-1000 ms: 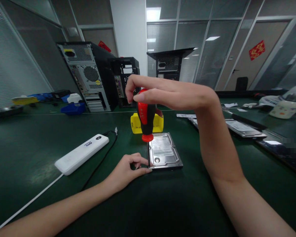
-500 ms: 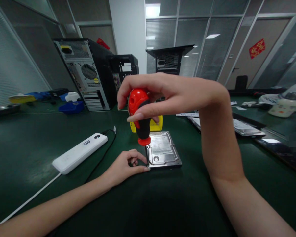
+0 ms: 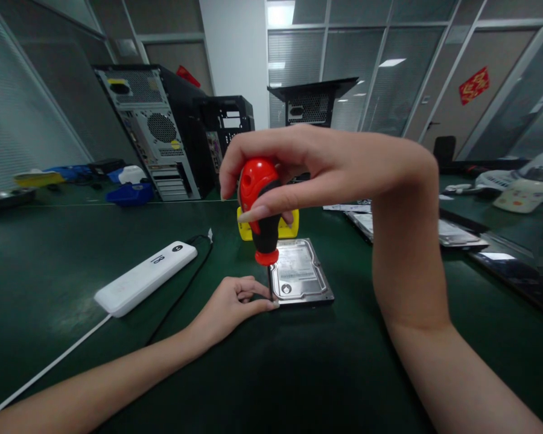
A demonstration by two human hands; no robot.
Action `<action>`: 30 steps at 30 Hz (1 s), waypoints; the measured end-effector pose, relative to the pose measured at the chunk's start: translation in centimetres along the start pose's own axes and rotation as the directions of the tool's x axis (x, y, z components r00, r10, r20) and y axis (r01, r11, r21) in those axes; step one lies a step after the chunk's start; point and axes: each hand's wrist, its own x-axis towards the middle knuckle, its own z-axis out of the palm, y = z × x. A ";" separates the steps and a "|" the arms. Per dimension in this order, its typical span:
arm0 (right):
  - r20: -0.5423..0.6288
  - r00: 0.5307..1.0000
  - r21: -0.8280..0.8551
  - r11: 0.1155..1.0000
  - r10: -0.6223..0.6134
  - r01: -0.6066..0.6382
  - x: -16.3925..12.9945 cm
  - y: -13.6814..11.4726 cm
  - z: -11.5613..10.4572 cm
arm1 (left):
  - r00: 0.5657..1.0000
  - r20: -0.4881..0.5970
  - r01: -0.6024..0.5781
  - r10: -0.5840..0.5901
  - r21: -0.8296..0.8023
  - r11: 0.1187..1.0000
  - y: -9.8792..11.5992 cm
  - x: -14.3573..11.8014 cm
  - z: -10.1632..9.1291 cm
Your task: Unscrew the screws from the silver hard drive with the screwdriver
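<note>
A silver hard drive [image 3: 298,274] lies flat on the green tabletop. My right hand [image 3: 294,175], raised above the drive with the wrist bent, is closed around the red and black handle of a screwdriver [image 3: 266,235]. The shaft points almost straight down to the drive's near left corner. At that same corner, the thumb and index finger of my left hand [image 3: 242,298] grip the drive's edge, close around the screwdriver tip. The tip and any screw under it are hidden by those fingers.
Behind the drive sits a yellow holder [image 3: 288,229]. A white power bank [image 3: 147,278] with cables lies on the left. Computer cases [image 3: 163,132] stand at the back, with a blue tray [image 3: 130,194] beside them. Further drives [image 3: 459,234] and a dark flat panel [image 3: 511,274] lie at right.
My right hand and the screwdriver have shifted slightly to the right, the wrist turning a little. My left fingertips have moved slightly right at the drive's corner. The drive stays in place.
</note>
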 end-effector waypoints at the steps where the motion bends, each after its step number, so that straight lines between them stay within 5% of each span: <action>1: 0.003 1.000 -0.004 1.000 0.005 -0.005 0.0 0.0 0.0 | 1.000 0.008 0.009 -0.008 -0.017 1.000 0.1 0.0 0.0; 23: -0.012 1.000 -0.120 0.993 -0.002 0.001 -0.2 0.7 -0.2 | 0.997 -0.066 0.044 -0.039 0.080 0.996 0.2 0.0 0.6; 30: -0.070 0.995 -0.232 0.968 0.078 -0.092 0.2 0.1 0.1 | 0.999 -0.037 0.032 -0.031 0.048 0.998 -0.1 0.0 0.5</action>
